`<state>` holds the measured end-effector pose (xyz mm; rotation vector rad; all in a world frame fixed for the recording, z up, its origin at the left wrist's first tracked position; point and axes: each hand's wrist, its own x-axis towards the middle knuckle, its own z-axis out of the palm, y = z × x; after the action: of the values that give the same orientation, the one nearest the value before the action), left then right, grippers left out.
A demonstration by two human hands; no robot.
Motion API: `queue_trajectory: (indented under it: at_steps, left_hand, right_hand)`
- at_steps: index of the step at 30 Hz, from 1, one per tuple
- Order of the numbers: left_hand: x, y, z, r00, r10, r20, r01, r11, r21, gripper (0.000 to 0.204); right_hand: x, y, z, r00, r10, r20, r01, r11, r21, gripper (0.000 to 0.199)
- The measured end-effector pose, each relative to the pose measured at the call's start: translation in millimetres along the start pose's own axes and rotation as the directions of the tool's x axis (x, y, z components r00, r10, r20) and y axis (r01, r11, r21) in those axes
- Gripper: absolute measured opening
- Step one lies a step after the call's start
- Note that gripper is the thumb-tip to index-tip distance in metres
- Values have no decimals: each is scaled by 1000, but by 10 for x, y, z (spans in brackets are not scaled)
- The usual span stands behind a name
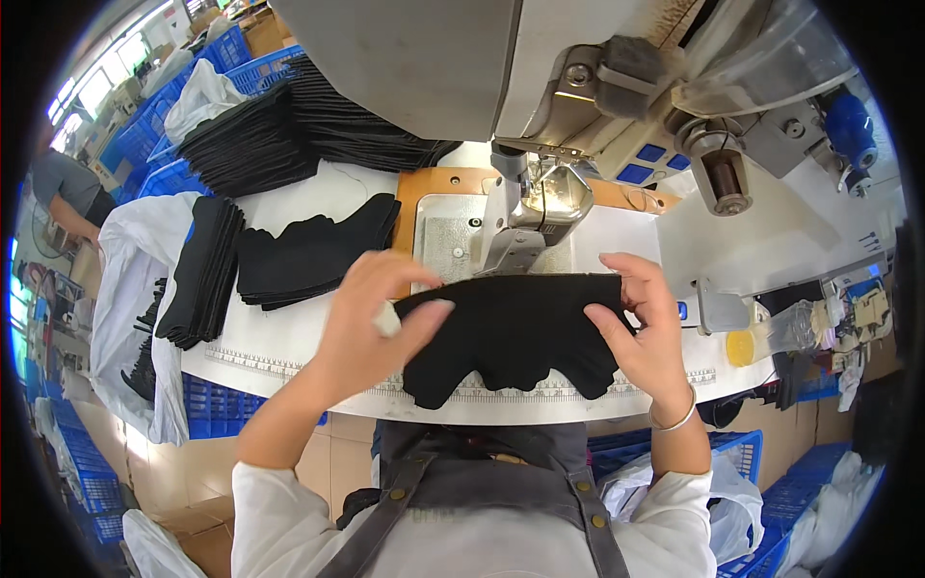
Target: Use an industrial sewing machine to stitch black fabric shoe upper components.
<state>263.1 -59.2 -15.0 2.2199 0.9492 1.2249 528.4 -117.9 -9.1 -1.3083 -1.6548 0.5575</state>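
A black fabric piece [511, 328] with a scalloped lower edge is spread between my two hands, in front of the sewing machine's needle area [540, 207]. My left hand [361, 323] holds its upper left corner, the thumb on the face and the index finger at the top edge. At the upper right corner my right hand [650, 332], with a bangle on the wrist, grips with the thumb on the face and fingers around the edge. Left of the machine lies a low stack of similar black pieces [313, 255].
Taller black stacks [251, 144] stand at the back left, beside another upright bundle [202, 270] and a white bag [130, 318]. A ruler strip [703, 378] runs along the table's front edge. A thread spool [725, 178] hangs right; blue crates [226, 405] sit below.
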Motion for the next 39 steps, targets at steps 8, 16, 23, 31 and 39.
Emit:
queue_trajectory:
  at_steps: [8,16,23,31,39]
  left_hand:
    - [816,204,175,845,-259,468,386,901,-199,23]
    - [960,57,237,866,-235,442,410,840,-355,27]
    - [981,51,240,801,-356,481,571,694,-439,25]
    - [1020,40,251,811,-344,473,564,675,-476,21]
    - [1018,44,231,796,-306,522,567,679,-466,22]
  right_hand:
    - [440,-279,107,999,-51,5,50,990,135,27]
    - [657,-251,158,994,-17,-110,32,991,129,10]
    - [679,-219,180,984,-55,-167,64,997,53,8]
    - [697,-167,179,983,-71,-169,78,996,36,12]
    - [691,-121,139,985,-100,-140,100,995,-7,15]
